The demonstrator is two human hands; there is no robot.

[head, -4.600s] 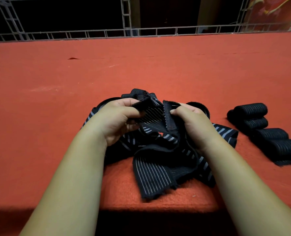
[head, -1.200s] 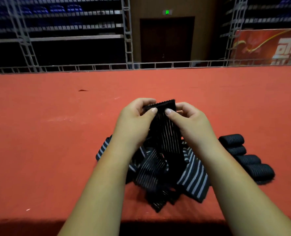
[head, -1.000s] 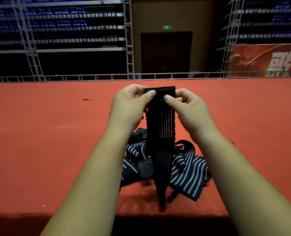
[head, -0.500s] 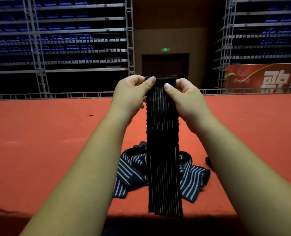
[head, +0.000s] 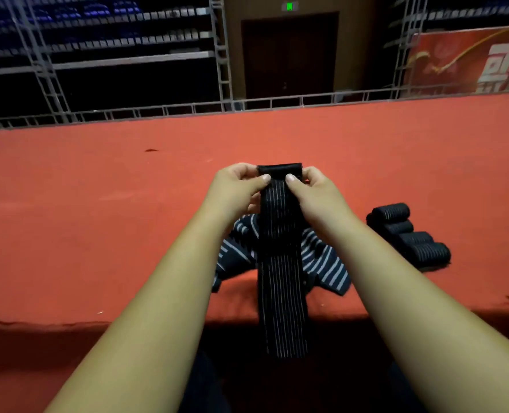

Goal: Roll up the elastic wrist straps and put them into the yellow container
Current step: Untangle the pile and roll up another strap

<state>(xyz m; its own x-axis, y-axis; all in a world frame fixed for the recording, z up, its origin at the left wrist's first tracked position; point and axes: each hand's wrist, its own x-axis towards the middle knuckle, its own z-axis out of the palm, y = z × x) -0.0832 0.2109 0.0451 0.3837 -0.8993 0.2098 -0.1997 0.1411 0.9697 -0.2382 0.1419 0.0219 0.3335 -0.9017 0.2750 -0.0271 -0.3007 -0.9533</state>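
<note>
Lower in view than half a second back: both hands and the strap's top end now show against the red table (head: pixel 98 204), not the dark doorway (head: pixel 289 55). The rolled straps (head: pixel 408 234) are back in view at right.

Left hand (head: pixel 235 189) and right hand (head: pixel 316 193) are raised above the table, side by side, and hold one black strap (head: pixel 280 263) with thin pale stripes. Each hand pinches a top corner. The thumbs press on the near face, thumb tips close together. The other fingers are curled behind the cloth and mostly hidden.

The top end of the strap is turned over into a short dark fold between the hands. How many turns it has cannot be told.

The rest of the strap hangs straight and flat. Its lower end drops past the table's near edge into shadow.

Behind the hanging strap, a loose pile of unrolled straps (head: pixel 322 260) lies on the table near the front edge, with wider white stripes showing.

Four rolled straps lie in a close row to the right of the right forearm, apart from the pile.

At the far side are a metal railing (head: pixel 158 111), a green sign (head: pixel 289 6) over the doorway and a red banner (head: pixel 468 61).
</note>
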